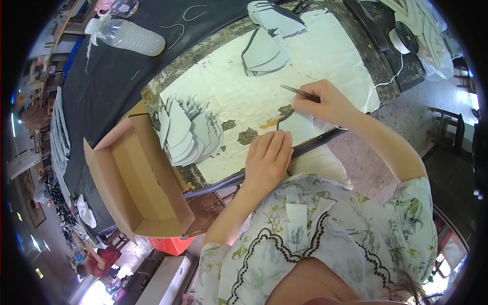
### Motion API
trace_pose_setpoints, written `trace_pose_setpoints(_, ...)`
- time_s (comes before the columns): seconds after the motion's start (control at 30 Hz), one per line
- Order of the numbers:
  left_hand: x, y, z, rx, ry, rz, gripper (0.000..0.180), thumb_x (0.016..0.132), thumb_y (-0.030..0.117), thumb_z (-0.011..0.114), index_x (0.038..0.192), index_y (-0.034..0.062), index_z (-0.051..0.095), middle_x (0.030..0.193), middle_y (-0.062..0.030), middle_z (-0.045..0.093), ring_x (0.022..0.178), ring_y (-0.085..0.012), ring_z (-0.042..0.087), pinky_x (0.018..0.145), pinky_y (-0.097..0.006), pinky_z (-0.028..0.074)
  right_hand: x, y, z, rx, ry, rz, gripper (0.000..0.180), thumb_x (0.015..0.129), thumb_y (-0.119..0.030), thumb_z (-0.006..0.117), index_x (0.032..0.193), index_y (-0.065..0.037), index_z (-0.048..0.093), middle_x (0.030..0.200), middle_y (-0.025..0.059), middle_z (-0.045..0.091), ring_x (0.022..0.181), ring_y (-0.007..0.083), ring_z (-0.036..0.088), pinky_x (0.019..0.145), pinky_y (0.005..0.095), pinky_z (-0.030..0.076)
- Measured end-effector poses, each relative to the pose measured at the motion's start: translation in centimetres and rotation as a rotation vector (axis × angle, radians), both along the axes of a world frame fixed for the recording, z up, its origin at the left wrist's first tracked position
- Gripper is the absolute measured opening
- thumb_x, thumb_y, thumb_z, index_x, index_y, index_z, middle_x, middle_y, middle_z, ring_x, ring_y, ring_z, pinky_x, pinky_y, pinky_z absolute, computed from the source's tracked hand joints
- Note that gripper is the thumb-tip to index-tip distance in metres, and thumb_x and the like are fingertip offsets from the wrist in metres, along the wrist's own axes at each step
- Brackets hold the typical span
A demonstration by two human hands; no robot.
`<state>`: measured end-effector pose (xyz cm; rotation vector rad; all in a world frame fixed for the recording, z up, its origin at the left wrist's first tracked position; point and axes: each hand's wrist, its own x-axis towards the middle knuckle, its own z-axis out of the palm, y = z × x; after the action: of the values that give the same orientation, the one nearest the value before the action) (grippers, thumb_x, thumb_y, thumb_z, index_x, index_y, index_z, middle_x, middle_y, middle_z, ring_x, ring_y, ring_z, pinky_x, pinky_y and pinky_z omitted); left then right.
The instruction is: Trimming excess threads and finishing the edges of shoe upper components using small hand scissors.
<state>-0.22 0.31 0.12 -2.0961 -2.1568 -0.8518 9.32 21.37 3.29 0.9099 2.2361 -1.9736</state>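
My right hand (325, 103) is closed around a slim dark pointed tool (306, 95), its tip aimed left above the white work sheet (223, 76). The exact kind of tool cannot be made out. Below that hand, near the board's front edge, lies a small pale cut piece (298, 125) with a dark edge on its left side. My left hand (268, 156) rests palm down with fingers stretched flat, its fingertips beside this piece; whether they touch it is unclear. Similar pale pieces sit in a fanned stack (189, 136) at the left and another stack (264, 53) at the far side.
An open cardboard box (133, 175) stands left of the board. A whitish bottle (133, 37) and pink cup (119, 7) lie on the dark cloth (114, 71). At the far right is a spool (402, 39) with white cord. Another person (96, 262) is at the lower left.
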Motion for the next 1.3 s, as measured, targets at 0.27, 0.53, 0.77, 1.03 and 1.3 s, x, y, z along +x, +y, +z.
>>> trace_pose_setpoints(0.27, 0.2, -0.1, -0.1, 0.003, -0.017, 0.052, 0.040, 0.077, 0.011, 0.073, 0.115, 0.0024, 0.066, 0.119, -0.0101, 0.061, 0.104, -0.0280, 0.058, 0.090, -0.041, 0.046, 0.1, -1.5, 0.3, 0.054, -0.101, 0.181, 0.026, 0.085, -0.019, 0.060, 0.070, 0.003, 0.059, 0.052, 0.0061, 0.053, 0.047, 0.0125, 0.050, 0.047, 0.0305, 0.041)
trace_pose_setpoints(0.53, 0.6, -0.1, 0.0, -0.001, -0.044, 0.108, 0.040, 0.078, 0.015, 0.073, 0.116, 0.0046, 0.065, 0.123, -0.0123, 0.060, 0.108, -0.0290, 0.056, 0.092, -0.042, 0.043, 0.1, -2.2, 0.8, -0.075, -0.153, 0.117, 0.028, 0.088, -0.014, 0.058, 0.066, 0.002, 0.054, 0.051, 0.0032, 0.050, 0.041, 0.0093, 0.050, 0.039, 0.0258, 0.039)
trace_pose_setpoints(0.77, 0.6, 0.5, 0.7, -0.099, -0.064, 0.105, 0.037, 0.083, 0.022, 0.067, 0.115, 0.0055, 0.063, 0.129, -0.0125, 0.057, 0.115, -0.0288, 0.052, 0.096, -0.043, 0.038, 0.4, -1.7, 0.2, 0.073, -0.095, 0.146, 0.025, 0.087, -0.014, 0.060, 0.068, 0.002, 0.055, 0.054, 0.0065, 0.051, 0.048, 0.0121, 0.053, 0.045, 0.0317, 0.041)
trace_pose_setpoints(1.03, 1.0, 1.4, 0.2, -0.037, -0.098, 0.210, 0.041, 0.083, 0.018, 0.063, 0.122, 0.0033, 0.062, 0.124, -0.0090, 0.058, 0.110, -0.0277, 0.053, 0.094, -0.042, 0.038, 0.7, -0.8, 0.7, 0.424, -0.144, 0.261, 0.017, 0.082, -0.018, 0.062, 0.081, -0.001, 0.064, 0.073, 0.0181, 0.065, 0.073, 0.0372, 0.063, 0.066, 0.0458, 0.049)
trace_pose_setpoints(1.3, 0.9, 1.6, -0.1, -0.071, -0.016, 0.170, 0.046, 0.081, 0.018, 0.063, 0.125, 0.0027, 0.060, 0.122, -0.0091, 0.058, 0.107, -0.0280, 0.052, 0.092, -0.042, 0.039, -0.1, 0.4, 0.4, 0.643, -0.112, 0.393, 0.016, 0.080, -0.017, 0.063, 0.086, -0.002, 0.063, 0.075, 0.0174, 0.066, 0.076, 0.0378, 0.064, 0.068, 0.0463, 0.049)
